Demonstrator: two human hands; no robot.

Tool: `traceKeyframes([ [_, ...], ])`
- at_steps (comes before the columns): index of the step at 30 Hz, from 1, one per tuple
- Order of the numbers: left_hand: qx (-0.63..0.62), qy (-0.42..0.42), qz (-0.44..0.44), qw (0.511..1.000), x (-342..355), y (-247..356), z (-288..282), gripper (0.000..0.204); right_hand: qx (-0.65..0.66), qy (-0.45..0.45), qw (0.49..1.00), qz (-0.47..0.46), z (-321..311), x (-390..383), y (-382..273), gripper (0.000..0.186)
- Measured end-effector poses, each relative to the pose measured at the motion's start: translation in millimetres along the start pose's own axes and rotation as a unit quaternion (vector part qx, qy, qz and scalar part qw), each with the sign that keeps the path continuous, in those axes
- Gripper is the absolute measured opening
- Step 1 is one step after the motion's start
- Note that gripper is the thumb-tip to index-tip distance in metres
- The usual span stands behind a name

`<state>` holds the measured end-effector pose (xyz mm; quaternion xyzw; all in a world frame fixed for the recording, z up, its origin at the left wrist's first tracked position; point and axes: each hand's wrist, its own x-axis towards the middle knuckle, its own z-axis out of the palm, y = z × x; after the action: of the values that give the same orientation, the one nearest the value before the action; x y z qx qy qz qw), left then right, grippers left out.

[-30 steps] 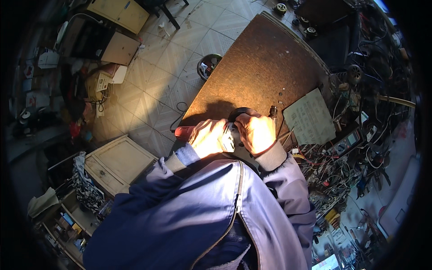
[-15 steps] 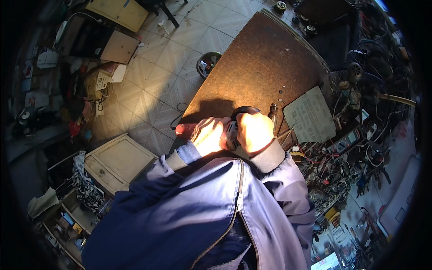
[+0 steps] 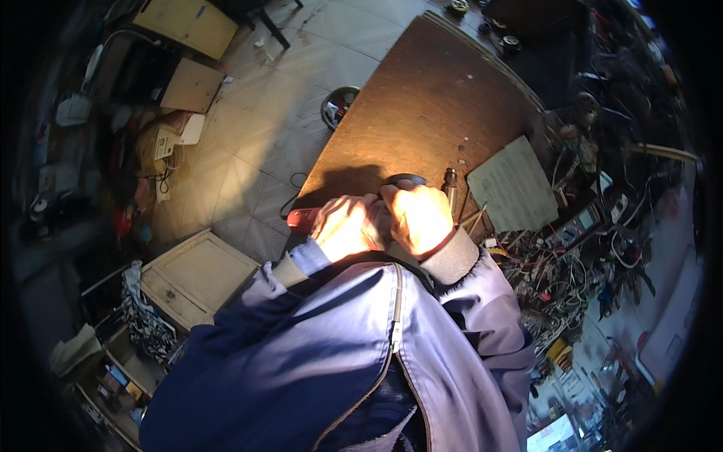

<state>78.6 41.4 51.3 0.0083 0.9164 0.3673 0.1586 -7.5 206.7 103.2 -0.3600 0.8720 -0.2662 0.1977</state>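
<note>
My left hand (image 3: 344,226) is wrapped round a red power tool (image 3: 301,220), probably a grinder, at the near part of the brown wooden board (image 3: 422,90). My right hand (image 3: 418,222) is closed at the tool's head, beside a dark round part (image 3: 401,179); its fingertips are mostly hidden. Just beyond my right hand lies a small dark cylindrical object (image 3: 450,179). A grey square plate (image 3: 514,184) rests to its right.
Tangled wires (image 3: 561,286) and a meter (image 3: 584,220) crowd the right side. A round bin (image 3: 339,105) stands on the tiled floor past the board's left edge. A pale cabinet panel (image 3: 192,275) is at lower left, cupboards (image 3: 184,30) at upper left.
My right hand has turned over the tool's head, covering more of it and the gap between my hands. The whole view has shifted slightly left and up.
</note>
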Motion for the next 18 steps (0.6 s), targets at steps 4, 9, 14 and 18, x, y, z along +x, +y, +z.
traceKeyframes([
  [4,0.093,0.085,0.053,0.991,-6.2,-20.7,20.4,0.046,0.099,0.005,0.995,-0.001,-13.2,-1.6,1.7,0.013],
  [9,0.079,0.155,0.118,0.978,-12.3,-19.9,14.3,0.072,0.302,0.261,0.881,0.256,-40.6,-67.6,30.0,0.016],
  [14,-0.035,0.164,0.035,0.985,-16.1,-24.5,8.8,0.076,0.065,0.311,0.853,0.413,44.9,-183.3,104.4,0.022],
  [18,-0.021,0.153,0.049,0.987,-16.5,-27.8,8.0,0.069,0.073,0.272,0.826,0.488,108.4,-215.3,85.3,0.036],
])
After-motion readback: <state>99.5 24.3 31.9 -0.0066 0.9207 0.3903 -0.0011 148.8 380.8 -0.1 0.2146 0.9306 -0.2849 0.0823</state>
